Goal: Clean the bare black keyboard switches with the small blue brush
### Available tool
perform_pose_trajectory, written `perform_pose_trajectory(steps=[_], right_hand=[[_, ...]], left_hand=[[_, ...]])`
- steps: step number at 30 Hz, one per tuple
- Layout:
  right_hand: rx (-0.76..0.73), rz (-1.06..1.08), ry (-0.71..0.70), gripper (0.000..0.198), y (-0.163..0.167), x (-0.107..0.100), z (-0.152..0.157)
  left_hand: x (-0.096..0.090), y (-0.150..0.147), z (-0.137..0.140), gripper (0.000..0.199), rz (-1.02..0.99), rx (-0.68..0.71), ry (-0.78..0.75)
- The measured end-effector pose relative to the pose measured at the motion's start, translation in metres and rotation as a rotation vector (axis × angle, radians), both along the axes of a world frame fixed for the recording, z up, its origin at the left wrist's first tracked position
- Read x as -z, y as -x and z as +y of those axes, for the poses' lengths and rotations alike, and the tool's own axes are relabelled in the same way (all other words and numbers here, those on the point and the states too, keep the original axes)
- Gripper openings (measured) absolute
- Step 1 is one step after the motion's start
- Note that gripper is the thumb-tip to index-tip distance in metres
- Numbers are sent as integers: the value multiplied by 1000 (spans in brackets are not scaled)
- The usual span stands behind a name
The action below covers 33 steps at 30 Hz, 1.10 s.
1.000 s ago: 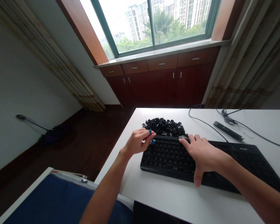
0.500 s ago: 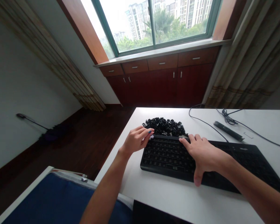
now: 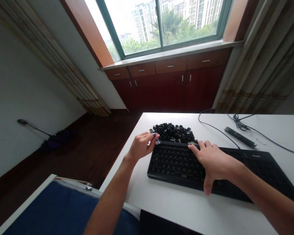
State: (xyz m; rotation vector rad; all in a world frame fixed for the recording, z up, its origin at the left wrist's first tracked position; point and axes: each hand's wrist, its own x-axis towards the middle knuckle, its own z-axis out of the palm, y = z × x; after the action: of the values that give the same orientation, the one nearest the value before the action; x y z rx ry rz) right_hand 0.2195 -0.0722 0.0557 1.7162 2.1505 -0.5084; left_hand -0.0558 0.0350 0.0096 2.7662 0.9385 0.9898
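A black keyboard (image 3: 176, 160) with its keycaps off lies across the white table. At its far left corner, my left hand (image 3: 143, 146) pinches a small blue tool with a white tip (image 3: 158, 142); its exact kind is too small to make out. The white tip is close to the keyboard's top edge, and I cannot tell if it touches. Spread fingers and thumb of my right hand (image 3: 217, 163) rest on the middle of the keyboard. Just behind the keyboard is a heap of loose black keycaps (image 3: 172, 132).
A long black strip (image 3: 240, 137), a thin bent metal piece (image 3: 261, 142) and a coiled black cable (image 3: 240, 124) lie on the table (image 3: 166, 202) at the right. A blue-covered frame (image 3: 54, 209) stands at the near left. Cabinets (image 3: 171, 88) line the window wall.
My left hand has shifted slightly left, bringing the blue tool toward the keyboard's far left corner. My right hand and the keyboard have stayed in place.
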Motion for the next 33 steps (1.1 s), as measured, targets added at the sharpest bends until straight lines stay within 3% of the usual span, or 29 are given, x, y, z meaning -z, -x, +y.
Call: perform_pose_trajectory(steps=[4, 8, 14, 22, 24, 28, 33], right_hand=[[0, 7, 1, 151, 0, 0, 0], [-5, 4, 3, 152, 1, -2, 0], [-4, -2, 4, 149, 0, -3, -2], [-7, -1, -9, 149, 0, 0, -1], [-6, 2, -8, 150, 0, 1, -1], [-2, 3, -5, 151, -1, 0, -1], [-3, 10, 2, 150, -1, -1, -1]], left_hand=[[-3, -2, -4, 14, -87, 75, 85], [-5, -3, -5, 16, -46, 152, 79], [-4, -1, 0, 11, 14, 89, -65], [2, 3, 6, 16, 1, -59, -149], [2, 3, 6, 13, 14, -80, -138], [2, 1, 5, 26, 20, -78, -72], [-2, 0, 2, 15, -69, -45, 3]])
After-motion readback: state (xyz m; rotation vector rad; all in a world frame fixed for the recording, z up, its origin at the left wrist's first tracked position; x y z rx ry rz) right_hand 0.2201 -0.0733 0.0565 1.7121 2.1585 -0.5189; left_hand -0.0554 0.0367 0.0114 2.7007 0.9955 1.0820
